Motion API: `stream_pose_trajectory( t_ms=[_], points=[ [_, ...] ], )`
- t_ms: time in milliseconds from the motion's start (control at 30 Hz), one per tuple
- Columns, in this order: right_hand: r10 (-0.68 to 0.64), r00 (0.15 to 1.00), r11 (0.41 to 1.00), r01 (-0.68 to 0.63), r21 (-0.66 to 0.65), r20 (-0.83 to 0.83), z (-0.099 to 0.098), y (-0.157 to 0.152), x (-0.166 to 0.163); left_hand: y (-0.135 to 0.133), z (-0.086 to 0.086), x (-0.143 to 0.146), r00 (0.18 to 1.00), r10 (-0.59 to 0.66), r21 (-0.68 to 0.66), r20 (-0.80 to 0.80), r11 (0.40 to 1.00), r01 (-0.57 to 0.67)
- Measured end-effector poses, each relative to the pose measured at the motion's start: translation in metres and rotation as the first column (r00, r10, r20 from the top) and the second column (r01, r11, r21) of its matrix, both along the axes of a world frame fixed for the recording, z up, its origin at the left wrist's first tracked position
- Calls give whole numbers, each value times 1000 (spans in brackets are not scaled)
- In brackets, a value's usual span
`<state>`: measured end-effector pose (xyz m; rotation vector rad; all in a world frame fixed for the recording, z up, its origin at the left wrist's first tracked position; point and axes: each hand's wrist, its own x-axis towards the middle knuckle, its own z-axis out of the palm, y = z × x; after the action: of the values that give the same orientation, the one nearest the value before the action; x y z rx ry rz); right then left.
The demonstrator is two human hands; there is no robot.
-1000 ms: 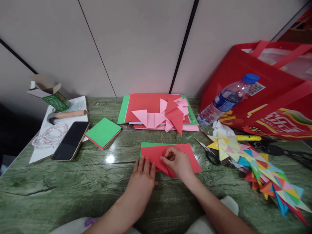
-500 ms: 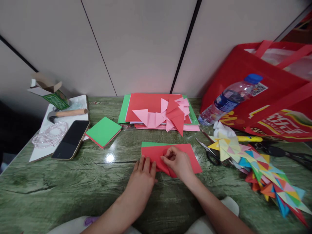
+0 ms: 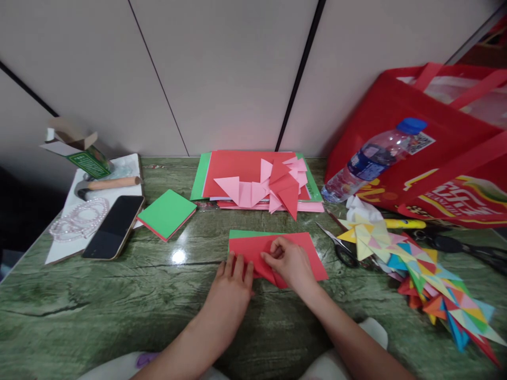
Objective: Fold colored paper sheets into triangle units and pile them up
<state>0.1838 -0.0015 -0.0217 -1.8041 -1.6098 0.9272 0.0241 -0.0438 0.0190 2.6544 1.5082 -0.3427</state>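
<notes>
Little but the framing has moved since half a second ago: your two hands keep their pose over the green table (image 3: 166,301). Nearest, your left hand (image 3: 229,287) lies palm down, its fingers slightly apart, their tips on the left part of a red sheet (image 3: 312,250). Your right hand (image 3: 293,264) bends over the middle of that sheet, fingers curled in toward the thumb; whether they are clamped on the paper, you cannot tell from this view. The red sheet lies before you, its near edge curled up between your hands, with a green sheet (image 3: 253,233) showing beneath its far left edge. To your right lie scissors (image 3: 345,255) and a multicoloured chain of folded paper (image 3: 435,285). To your left, a green-topped square pad (image 3: 168,211) sits just beside a phone (image 3: 114,227). Farther off, folded pink and red pieces (image 3: 283,184) rest on a paper stack (image 3: 237,166); a bottle (image 3: 366,161) leans against a red bag (image 3: 368,111).
</notes>
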Motion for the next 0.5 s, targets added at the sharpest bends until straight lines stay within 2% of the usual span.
stream_pose_trajectory(
  t_ms=[167,500],
  points=[
    [5,999,997,-8,-81,-43,0,1,1,-1,-6,-2,999,-33,-11,-10,999,33],
    [-15,999,993,10,-122,-33,-2,1,3,-2,-10,-4,999,-51,29,13,998,51]
  ],
)
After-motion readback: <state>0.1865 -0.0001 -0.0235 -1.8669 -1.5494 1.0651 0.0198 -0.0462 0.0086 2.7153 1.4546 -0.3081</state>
